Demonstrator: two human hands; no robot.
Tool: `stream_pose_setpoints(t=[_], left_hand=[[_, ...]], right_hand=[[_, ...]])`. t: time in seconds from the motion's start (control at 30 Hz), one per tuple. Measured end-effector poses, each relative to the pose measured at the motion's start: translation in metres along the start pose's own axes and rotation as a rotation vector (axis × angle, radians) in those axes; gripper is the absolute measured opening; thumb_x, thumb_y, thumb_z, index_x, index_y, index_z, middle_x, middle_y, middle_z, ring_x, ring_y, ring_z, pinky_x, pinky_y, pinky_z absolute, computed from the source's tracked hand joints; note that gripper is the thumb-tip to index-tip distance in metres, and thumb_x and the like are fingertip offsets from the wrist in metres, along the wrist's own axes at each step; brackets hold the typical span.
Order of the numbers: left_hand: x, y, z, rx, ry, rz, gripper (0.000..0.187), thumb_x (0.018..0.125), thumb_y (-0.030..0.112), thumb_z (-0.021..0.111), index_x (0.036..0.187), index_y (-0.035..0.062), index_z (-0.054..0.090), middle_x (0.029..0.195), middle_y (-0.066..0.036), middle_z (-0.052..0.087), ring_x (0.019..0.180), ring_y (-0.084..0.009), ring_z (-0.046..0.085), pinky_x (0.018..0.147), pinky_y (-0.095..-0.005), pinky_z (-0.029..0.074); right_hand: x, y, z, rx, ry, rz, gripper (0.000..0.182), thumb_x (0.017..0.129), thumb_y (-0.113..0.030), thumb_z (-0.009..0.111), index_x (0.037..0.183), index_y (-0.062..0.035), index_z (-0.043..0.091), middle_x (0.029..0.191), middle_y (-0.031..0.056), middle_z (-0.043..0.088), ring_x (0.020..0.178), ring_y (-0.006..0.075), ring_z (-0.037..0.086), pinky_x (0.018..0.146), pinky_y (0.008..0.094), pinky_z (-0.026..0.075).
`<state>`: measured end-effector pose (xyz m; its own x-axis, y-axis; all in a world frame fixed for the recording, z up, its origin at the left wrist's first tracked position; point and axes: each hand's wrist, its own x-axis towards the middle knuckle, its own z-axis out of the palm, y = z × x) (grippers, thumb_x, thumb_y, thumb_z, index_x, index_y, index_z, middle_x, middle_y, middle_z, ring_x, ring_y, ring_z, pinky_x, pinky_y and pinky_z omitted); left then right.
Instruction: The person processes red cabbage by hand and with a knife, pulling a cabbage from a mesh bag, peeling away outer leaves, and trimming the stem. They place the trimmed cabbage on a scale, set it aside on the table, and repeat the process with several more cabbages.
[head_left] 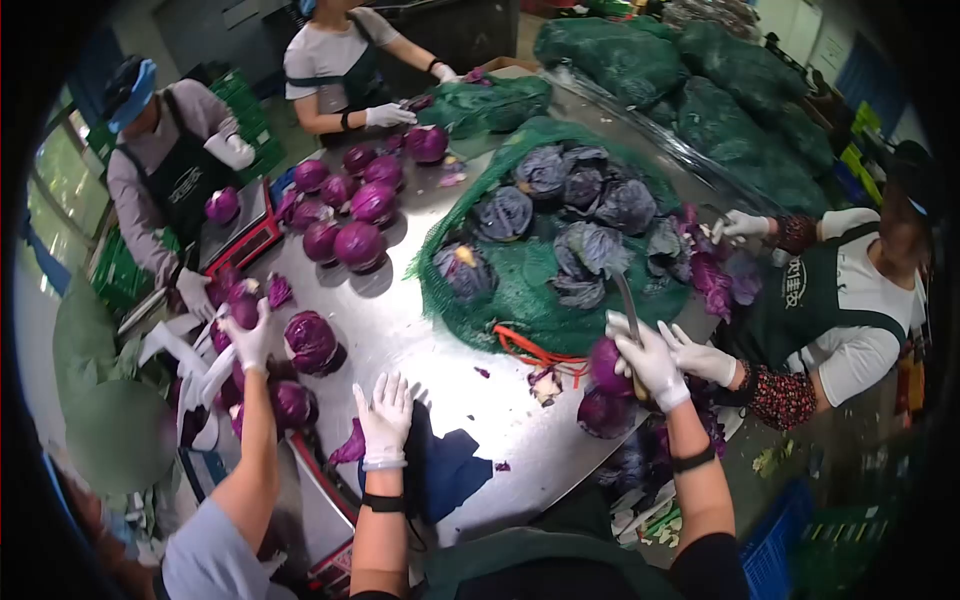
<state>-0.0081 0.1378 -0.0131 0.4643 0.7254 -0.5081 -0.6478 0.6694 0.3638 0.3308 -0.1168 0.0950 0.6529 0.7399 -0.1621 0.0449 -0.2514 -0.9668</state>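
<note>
My left hand (385, 415), in a white glove, is open with its fingers spread over the steel table (470, 400). A piece of purple cabbage leaf (350, 443) lies beside its wrist. My right hand (650, 362), also gloved, is closed around a knife (628, 300) with a curved blade pointing up and away. Just left of that hand is a trimmed red cabbage (605, 367), partly hidden by my fingers. Another red cabbage (605, 412) sits below it at the table edge. Ahead, a green mesh sack (520, 285) lies spread under several untrimmed cabbages (503, 213).
Trimmed red cabbages (360, 245) are grouped at the back left, near a red-edged scale (245, 235). A co-worker's gloved hand (700, 355) is close to my right hand; another's (250, 335) reaches over cabbages at left. Full mesh sacks (740, 125) are piled at the back right.
</note>
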Motion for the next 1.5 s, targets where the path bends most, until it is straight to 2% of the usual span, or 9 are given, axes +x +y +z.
stream_pose_setpoints(t=[0.07, 0.1, 0.33, 0.47, 0.57, 0.9, 1.07, 1.17, 1.5], left_hand=[[0.003, -0.011, 0.006, 0.001, 0.016, -0.02, 0.064, 0.086, 0.053, 0.058, 0.127, 0.0052, 0.045, 0.126, -0.011, 0.053, 0.113, -0.0249, 0.054, 0.087, -0.0362, 0.051], [0.002, -0.019, 0.016, 0.05, 0.02, -0.019, 0.063, 0.087, 0.053, 0.056, 0.126, 0.0049, 0.045, 0.123, -0.012, 0.054, 0.111, -0.0246, 0.055, 0.086, -0.0361, 0.051], [-0.009, -0.07, 0.105, 0.708, -0.28, 0.009, 0.042, 0.096, 0.031, 0.048, 0.124, 0.0015, 0.042, 0.108, -0.015, 0.056, 0.096, -0.0237, 0.057, 0.09, -0.0414, 0.05], [-0.018, -0.107, 0.113, 1.465, -0.546, 0.715, 0.04, 0.077, 0.013, 0.072, 0.114, 0.0046, 0.057, 0.113, -0.013, 0.058, 0.103, -0.0277, 0.059, 0.088, -0.0343, 0.046], [-0.009, -0.119, 0.115, 2.088, -0.894, 1.089, 0.044, 0.076, 0.031, 0.069, 0.114, 0.0107, 0.058, 0.125, -0.01, 0.053, 0.121, -0.0329, 0.045, 0.103, -0.0555, 0.027], [0.023, 0.004, 0.067, 2.177, 0.449, 1.395, 0.03, 0.083, 0.017, 0.06, 0.111, 0.0079, 0.06, 0.127, -0.015, 0.052, 0.117, -0.036, 0.046, 0.097, -0.0522, 0.034], [-0.056, -0.049, 0.115, 1.532, -0.568, 0.609, 0.039, 0.079, 0.013, 0.067, 0.115, -0.0001, 0.057, 0.117, -0.016, 0.058, 0.109, -0.0296, 0.056, 0.095, -0.0363, 0.042], [-0.056, -0.092, 0.083, 1.908, -1.187, 0.669, 0.068, 0.073, 0.029, 0.074, 0.132, 0.0087, 0.046, 0.123, -0.021, 0.051, 0.123, -0.0368, 0.043, 0.102, -0.0448, 0.037], [-0.101, -0.114, 0.023, 1.891, -0.64, 0.522, 0.085, 0.066, 0.044, 0.078, 0.128, -0.0007, 0.041, 0.122, -0.02, 0.049, 0.115, -0.0344, 0.049, 0.093, -0.0398, 0.045]], right_hand=[[0.081, 0.037, -0.018, -0.644, 0.315, -0.802, 0.036, 0.084, -0.009, 0.06, 0.12, -0.0035, 0.057, 0.1, 0.006, 0.064, 0.055, 0.0086, 0.055, 0.049, 0.0236, 0.045], [0.086, -0.002, -0.009, -0.281, 0.243, -0.202, 0.041, 0.081, -0.013, 0.066, 0.12, -0.0031, 0.056, 0.095, 0.0053, 0.062, 0.058, 0.0097, 0.054, 0.051, 0.0248, 0.045], [0.199, 0.022, 0.003, -1.012, 0.244, 0.136, 0.13, 0.05, -0.05, 0.085, 0.149, -0.0175, 0.007, 0.135, 0.0299, 0.041, 0.108, 0.0409, 0.056, 0.09, 0.0417, 0.048], [0.21, 0.042, -0.014, -0.826, 0.375, -0.067, 0.051, 0.065, -0.041, 0.075, 0.105, -0.0125, 0.061, 0.1, 0.0156, 0.066, 0.092, 0.0331, 0.063, 0.078, 0.0422, 0.05], [0.2, 0.033, -0.019, -0.847, 0.365, -0.143, 0.032, 0.07, -0.033, 0.07, 0.092, -0.0102, 0.063, 0.089, 0.0171, 0.065, 0.085, 0.0363, 0.063, 0.073, 0.0442, 0.049], [0.063, -0.052, 0.0, -0.861, 0.094, -0.641, 0.028, 0.071, -0.011, 0.065, 0.099, -0.0094, 0.065, 0.081, 0.0106, 0.062, 0.075, 0.0305, 0.062, 0.066, 0.0371, 0.051], [-0.036, -0.05, 0.03, -0.854, -0.289, -0.875, 0.033, 0.071, -0.009, 0.064, 0.103, -0.0167, 0.067, 0.08, 0.0017, 0.061, 0.067, 0.021, 0.061, 0.058, 0.0325, 0.049], [-0.078, 0.0, 0.035, -0.956, -0.456, -0.649, 0.028, 0.077, -0.015, 0.063, 0.104, -0.0187, 0.065, 0.09, -0.0022, 0.063, 0.076, 0.019, 0.062, 0.065, 0.0324, 0.049], [-0.193, 0.181, -0.047, -0.786, 0.129, -0.008, 0.044, 0.069, -0.005, 0.067, 0.112, -0.0082, 0.061, 0.106, 0.0146, 0.063, 0.099, 0.0293, 0.061, 0.087, 0.034, 0.048]])
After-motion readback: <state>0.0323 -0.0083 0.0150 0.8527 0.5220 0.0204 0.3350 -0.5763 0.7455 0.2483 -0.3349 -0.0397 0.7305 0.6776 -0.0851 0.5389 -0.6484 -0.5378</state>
